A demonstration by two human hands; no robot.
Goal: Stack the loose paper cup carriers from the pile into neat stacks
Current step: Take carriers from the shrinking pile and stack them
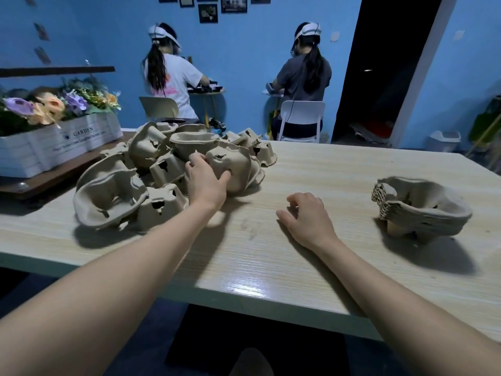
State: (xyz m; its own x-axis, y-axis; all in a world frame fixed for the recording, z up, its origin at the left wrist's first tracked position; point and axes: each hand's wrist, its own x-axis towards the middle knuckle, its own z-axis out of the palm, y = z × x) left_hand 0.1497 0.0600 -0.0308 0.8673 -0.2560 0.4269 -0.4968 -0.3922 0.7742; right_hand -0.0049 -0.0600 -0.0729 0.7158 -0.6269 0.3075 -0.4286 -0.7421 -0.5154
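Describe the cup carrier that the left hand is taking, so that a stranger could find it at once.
On the light wooden table a pile of loose carriers lies at the left. At the pile's right edge, the left hand grips one carrier. Unlike its neighbours, it is tipped on its side, with its rounded underside turned toward the camera.

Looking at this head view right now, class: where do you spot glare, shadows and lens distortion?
Head view: glare shines on the table near its front edge; the stack of carriers and the pile of loose carriers cast dark shadows toward the camera; the wide-angle lens bows the table edge and stretches both forearms; the room is dim and the doorway is black.
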